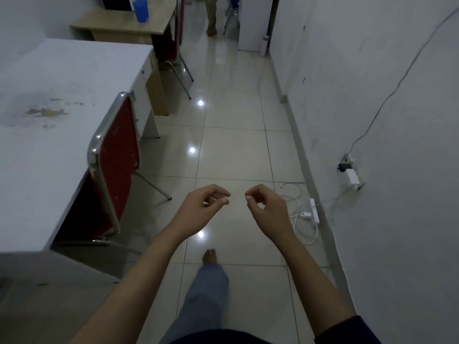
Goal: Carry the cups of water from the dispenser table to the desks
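My left hand (202, 207) and my right hand (267, 209) hover side by side over the tiled aisle, fingers loosely curled, with nothing in either. A blue plastic cup (141, 9) stands on the wooden desk (119, 28) far ahead on the left. A white desk (49, 120) with a stained top runs along my left side, with no cup on it. The dispenser table is out of view.
A red chair with a chrome frame (116, 155) is tucked at the white desk; another red chair (173, 50) stands farther on. White cables and a power strip (314, 211) lie by the right wall. A person's legs (212, 18) stand at the aisle's far end.
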